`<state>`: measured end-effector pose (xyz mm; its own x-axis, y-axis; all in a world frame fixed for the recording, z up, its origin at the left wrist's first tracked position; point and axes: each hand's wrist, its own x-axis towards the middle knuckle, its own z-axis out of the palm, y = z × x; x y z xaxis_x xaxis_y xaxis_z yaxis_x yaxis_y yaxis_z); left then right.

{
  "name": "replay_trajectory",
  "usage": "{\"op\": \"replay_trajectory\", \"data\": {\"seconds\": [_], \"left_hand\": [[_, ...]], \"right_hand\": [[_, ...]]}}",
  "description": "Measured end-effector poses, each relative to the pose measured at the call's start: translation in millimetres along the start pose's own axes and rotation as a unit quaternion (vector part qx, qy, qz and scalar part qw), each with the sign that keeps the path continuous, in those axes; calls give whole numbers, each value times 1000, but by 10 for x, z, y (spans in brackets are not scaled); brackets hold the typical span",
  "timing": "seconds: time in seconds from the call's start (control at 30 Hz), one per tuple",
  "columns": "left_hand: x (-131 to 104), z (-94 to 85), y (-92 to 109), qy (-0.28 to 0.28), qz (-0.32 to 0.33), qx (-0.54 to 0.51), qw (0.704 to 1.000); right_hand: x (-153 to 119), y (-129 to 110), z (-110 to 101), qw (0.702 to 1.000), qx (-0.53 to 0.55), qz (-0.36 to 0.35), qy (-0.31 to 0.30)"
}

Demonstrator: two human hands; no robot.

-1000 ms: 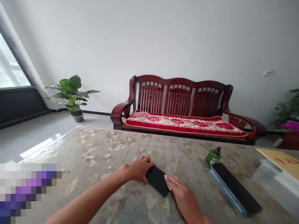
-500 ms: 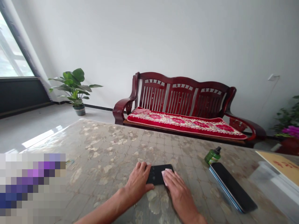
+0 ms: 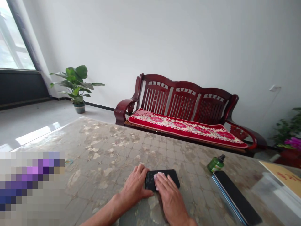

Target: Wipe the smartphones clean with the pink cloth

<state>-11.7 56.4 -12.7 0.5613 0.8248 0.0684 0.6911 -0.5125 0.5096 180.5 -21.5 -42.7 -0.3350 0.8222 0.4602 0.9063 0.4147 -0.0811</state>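
A black smartphone (image 3: 172, 176) lies flat on the patterned table cover, its screen side up and wet-looking spots on its left part. My left hand (image 3: 136, 183) grips its left end, thumb at the near edge and fingers at the far edge. Under the fingers of my right hand (image 3: 168, 194), a small pale pink cloth (image 3: 156, 182) is pressed flat on the middle of the phone. Most of the cloth is hidden beneath those fingers.
To the right stand a green bottle with a black top (image 3: 216, 164) and, just nearer, a stack of dark phone-like slabs (image 3: 237, 196). A tan printed sheet (image 3: 282, 175) lies at the far right. Beyond the table is a red wooden bench (image 3: 183, 97); a potted plant (image 3: 78, 84) stands left.
My right hand has slid left along the phone with the cloth, baring the phone's right end. My left hand stays at the left end. The whole view has tilted slightly.
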Motion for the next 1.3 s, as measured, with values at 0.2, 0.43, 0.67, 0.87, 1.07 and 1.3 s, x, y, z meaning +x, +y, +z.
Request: {"op": "replay_trajectory", "data": {"seconds": [0.2,0.43,0.67,0.87,1.07,1.3], "left_hand": [[-3,-15,3,-12,-9,2,1000],[-4,35,-4,6,4,3,1000],[7,-6,2,-14,-14,5,1000],[-1,6,6,-3,-8,-1,1000],[5,-89,83,-25,-31,0,999],[22,-64,102,-1,-42,-23,999]], "right_hand": [[39,336,26,995,-13,94,31],[223,-112,134,999,30,20,18],[-140,321,-41,997,-9,73,16],[-126,-67,43,1000,10,3,25],[-209,154,-16,999,2,41,10],[-232,128,11,999,-18,40,24]]}}
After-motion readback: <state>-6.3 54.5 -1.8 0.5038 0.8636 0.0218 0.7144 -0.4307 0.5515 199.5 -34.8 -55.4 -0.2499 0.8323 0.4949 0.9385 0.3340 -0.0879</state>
